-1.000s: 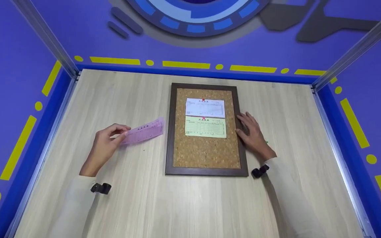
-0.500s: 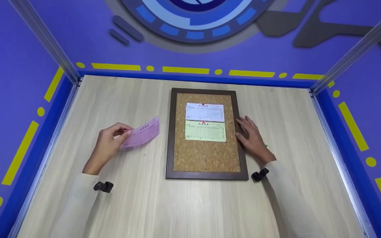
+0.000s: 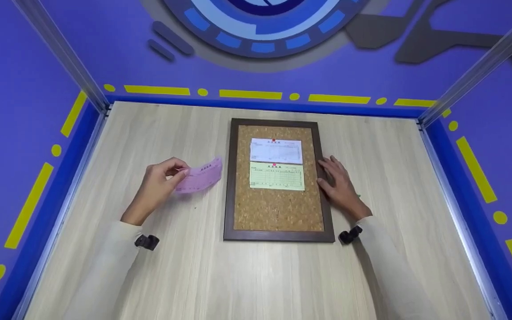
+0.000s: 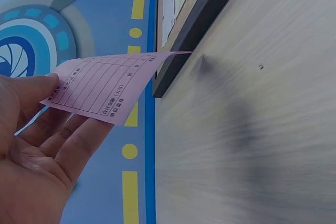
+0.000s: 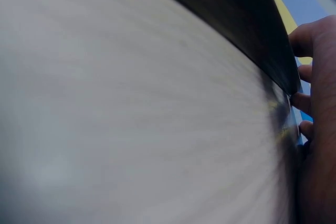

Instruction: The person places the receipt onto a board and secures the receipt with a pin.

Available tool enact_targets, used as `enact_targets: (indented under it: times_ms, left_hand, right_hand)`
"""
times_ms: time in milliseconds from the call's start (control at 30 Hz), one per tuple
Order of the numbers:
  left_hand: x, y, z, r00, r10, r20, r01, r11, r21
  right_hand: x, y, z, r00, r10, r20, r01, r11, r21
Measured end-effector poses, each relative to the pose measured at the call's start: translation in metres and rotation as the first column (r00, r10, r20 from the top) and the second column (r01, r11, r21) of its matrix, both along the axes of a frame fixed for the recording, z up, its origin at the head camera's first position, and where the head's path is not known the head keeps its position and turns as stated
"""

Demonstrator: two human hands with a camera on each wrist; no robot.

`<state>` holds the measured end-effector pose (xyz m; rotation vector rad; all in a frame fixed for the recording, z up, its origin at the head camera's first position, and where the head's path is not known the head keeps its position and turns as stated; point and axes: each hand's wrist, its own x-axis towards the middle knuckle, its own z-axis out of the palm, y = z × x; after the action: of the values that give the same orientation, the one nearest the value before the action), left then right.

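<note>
My left hand (image 3: pixel 158 184) pinches a pink printed form slip (image 3: pixel 203 175) by its left end, left of the corkboard. In the left wrist view the slip (image 4: pixel 105 85) bends in a curve between thumb and fingers, its far corner near the board's dark edge. The brown-framed corkboard (image 3: pixel 278 211) lies upright to me on the table. A white form (image 3: pixel 276 153) is pinned to its upper part, with a green form (image 3: pixel 277 180) pinned directly below. My right hand (image 3: pixel 342 184) rests its fingertips and thumb on the frame's right side.
The board lies on a pale wood-grain table (image 3: pixel 274 280). Blue walls (image 3: pixel 118 53) with yellow markings enclose its back and sides. A tiny dark speck (image 3: pixel 195 208) lies left of the board. Something small and green (image 3: pixel 358 196) peeks out behind the right wrist.
My left hand has moved slightly right and up with the pink slip, closer to the board. The right hand stays at the frame. The head view has tilted up a little.
</note>
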<state>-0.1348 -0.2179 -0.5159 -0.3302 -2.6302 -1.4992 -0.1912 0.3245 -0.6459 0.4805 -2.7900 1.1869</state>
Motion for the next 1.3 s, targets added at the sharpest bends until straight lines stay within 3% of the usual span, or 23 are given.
enact_targets:
  times_ms: [233, 400, 600, 933, 1300]
  left_hand:
    - [-0.004, 0.0, -0.005, 0.996, 0.039, -0.081, -0.044, 0.998, -0.051]
    - [-0.005, -0.001, -0.005, 0.992, 0.082, -0.097, -0.087, 0.995, -0.046]
    - [-0.003, 0.001, -0.002, 0.992, 0.115, -0.049, -0.116, 0.993, -0.005]
    - [-0.004, 0.013, -0.005, 0.989, 0.105, 0.103, -0.12, 0.981, 0.154]
    - [-0.006, 0.031, -0.007, 0.989, 0.078, 0.126, -0.101, 0.978, 0.182]
  right_hand:
    - [0.001, 0.0, 0.001, 1.0, 0.002, 0.013, -0.002, 1.0, -0.003]
    - [0.001, 0.0, 0.001, 1.0, 0.003, 0.02, -0.003, 1.0, -0.003]
    - [0.002, 0.0, 0.001, 1.0, -0.002, 0.028, 0.002, 1.0, -0.007]
    - [0.002, 0.0, 0.002, 1.0, 0.002, 0.017, -0.002, 1.0, -0.014]
    - [0.002, 0.0, 0.002, 1.0, -0.004, 0.013, 0.004, 1.0, -0.011]
